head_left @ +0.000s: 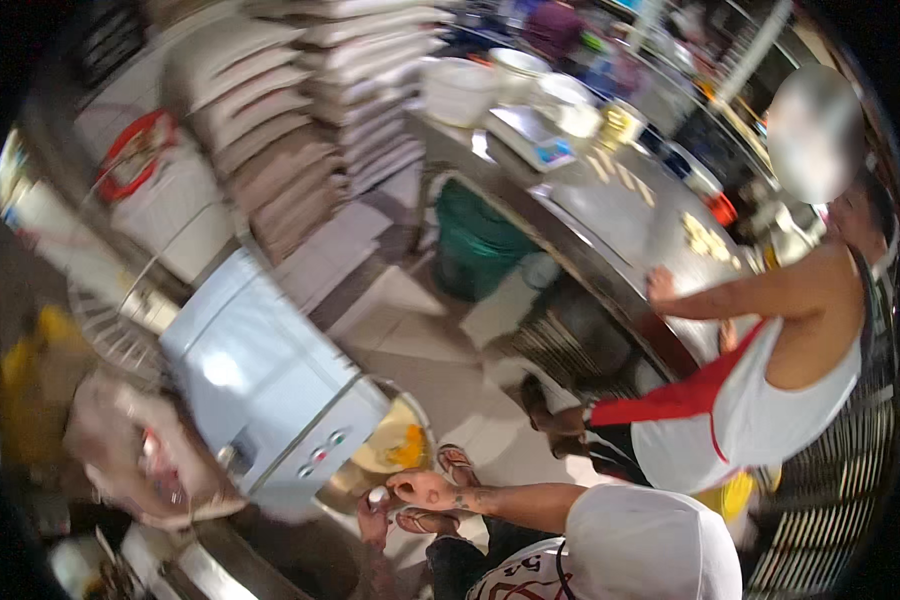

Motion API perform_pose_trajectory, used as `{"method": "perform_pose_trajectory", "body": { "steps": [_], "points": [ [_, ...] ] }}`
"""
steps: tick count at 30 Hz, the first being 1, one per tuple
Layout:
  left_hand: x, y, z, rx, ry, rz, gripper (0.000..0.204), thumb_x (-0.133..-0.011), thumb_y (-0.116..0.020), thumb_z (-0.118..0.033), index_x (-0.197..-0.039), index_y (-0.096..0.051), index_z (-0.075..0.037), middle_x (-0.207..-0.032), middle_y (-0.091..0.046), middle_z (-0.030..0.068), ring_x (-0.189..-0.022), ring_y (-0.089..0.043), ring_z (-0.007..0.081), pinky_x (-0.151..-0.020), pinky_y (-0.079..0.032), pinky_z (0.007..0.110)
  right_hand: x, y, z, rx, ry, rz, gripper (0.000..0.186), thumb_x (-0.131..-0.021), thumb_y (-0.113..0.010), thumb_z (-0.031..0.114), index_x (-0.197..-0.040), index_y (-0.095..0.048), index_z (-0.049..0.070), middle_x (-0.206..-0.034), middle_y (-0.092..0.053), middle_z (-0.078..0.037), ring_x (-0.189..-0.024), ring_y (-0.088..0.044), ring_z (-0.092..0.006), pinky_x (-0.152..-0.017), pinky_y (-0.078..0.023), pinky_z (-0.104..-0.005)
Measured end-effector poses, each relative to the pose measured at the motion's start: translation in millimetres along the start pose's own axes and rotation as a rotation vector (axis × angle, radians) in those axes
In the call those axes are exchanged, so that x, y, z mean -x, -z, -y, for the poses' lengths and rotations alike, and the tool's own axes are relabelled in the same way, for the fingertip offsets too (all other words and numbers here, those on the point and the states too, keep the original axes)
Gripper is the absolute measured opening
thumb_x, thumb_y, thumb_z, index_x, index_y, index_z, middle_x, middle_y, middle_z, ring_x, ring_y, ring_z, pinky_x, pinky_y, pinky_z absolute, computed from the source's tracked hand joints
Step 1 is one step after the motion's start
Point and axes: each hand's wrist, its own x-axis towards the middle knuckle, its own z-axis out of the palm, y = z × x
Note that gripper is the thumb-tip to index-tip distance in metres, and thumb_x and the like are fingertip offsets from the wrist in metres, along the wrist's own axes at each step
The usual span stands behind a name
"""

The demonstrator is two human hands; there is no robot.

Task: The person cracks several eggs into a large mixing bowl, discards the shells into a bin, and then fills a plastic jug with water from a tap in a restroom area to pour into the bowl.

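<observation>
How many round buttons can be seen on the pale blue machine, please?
3, in a slanting row on the machine: upper button, middle button and lower button. Sides out of view may hide more.

Quantities in view. Left side: one machine (270,370) with three panel buttons (320,454); one bowl (345,488); one red-rimmed bin (165,126). Far side: two sack stacks (270,130); one green bin (475,245). Right side: one worktop (610,225) carrying one scale (526,140), three white tubs (460,92), about four dough strips (627,177) and one pale dough cluster (706,238), its pieces too blurred to count. Co-workers: two, one (750,390) right, one (650,550) near; sandals (456,466): two.
</observation>
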Motion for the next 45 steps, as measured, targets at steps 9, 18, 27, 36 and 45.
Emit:
{"method": "perform_pose_trajectory", "body": {
  "steps": [9, 18, 27, 36, 45],
  "points": [
    [-36.7, -42.6, -44.5, 0.099, 0.351, 0.4, 0.06, -0.095, -0.062, -0.056, -0.133, -0.056, -0.011, -0.114, -0.064, 0.0029, -0.095, -0.062, 0.0171, -0.068, -0.052, 0.032, -21.3, -23.8, -136.2, 0.121, 0.18, 0.047, 0.06, -0.082, -0.071, 0.019, -0.139, -0.051, 0.01, -0.124, -0.057, -0.019, -0.116, -0.058, -0.0358, -0.095, -0.049, -0.0456],
    [-64.9, -45.3, -63.4, -0.051, 0.546, 0.326, 0.055, -0.098, -0.053, -0.058, -0.121, -0.063, -0.009, -0.098, -0.066, 0.0033, -0.079, -0.063, 0.0166, -0.057, -0.054, 0.034, -30.4, 15.9, -132.3, 0.105, 0.362, -0.121, 0.047, -0.084, -0.067, 0.016, -0.128, -0.055, 0.006, -0.115, -0.059, -0.017, -0.107, -0.062, -0.0388, -0.089, -0.053, -0.0447],
    [-69.9, -42.7, 0.7, -0.134, 0.149, 0.044, 0.04, -0.094, -0.067, -0.029, -0.123, -0.062, -0.003, -0.101, -0.072, 0.0078, -0.082, -0.066, 0.0158, -0.054, -0.058, 0.031, -47.7, 58.8, -143.6, 0.602, -0.058, 0.115, 0.051, -0.085, -0.063, 0.019, -0.134, -0.052, 0.008, -0.125, -0.054, -0.016, -0.1, -0.066, -0.037, -0.082, -0.056, -0.0474],
    [-71.1, -23.3, 29.6, -0.01, 0.139, -0.018, 0.044, -0.094, -0.068, -0.025, -0.131, -0.055, -0.005, -0.12, -0.067, 0.0066, -0.108, -0.064, 0.0205, -0.073, -0.058, 0.037, -59.8, 50.1, -133.9, 0.623, 0.15, 0.087, 0.05, -0.09, -0.061, 0.018, -0.137, -0.046, 0.007, -0.121, -0.053, -0.014, -0.103, -0.064, -0.0348, -0.081, -0.058, -0.0452],
    [-70.1, -21.0, 86.2, -0.197, -0.068, 0.07, 0.047, -0.092, -0.071, -0.023, -0.132, -0.055, -0.006, -0.127, -0.061, 0.0074, -0.118, -0.058, 0.022, -0.096, -0.049, 0.037, -43.1, 35.1, -157.0, 0.541, 0.069, 0.081, 0.056, -0.09, -0.066, 0.03, -0.138, -0.049, 0.008, -0.131, -0.05, -0.016, -0.119, -0.057, -0.0334, -0.093, -0.052, -0.0451]
  ]
}}
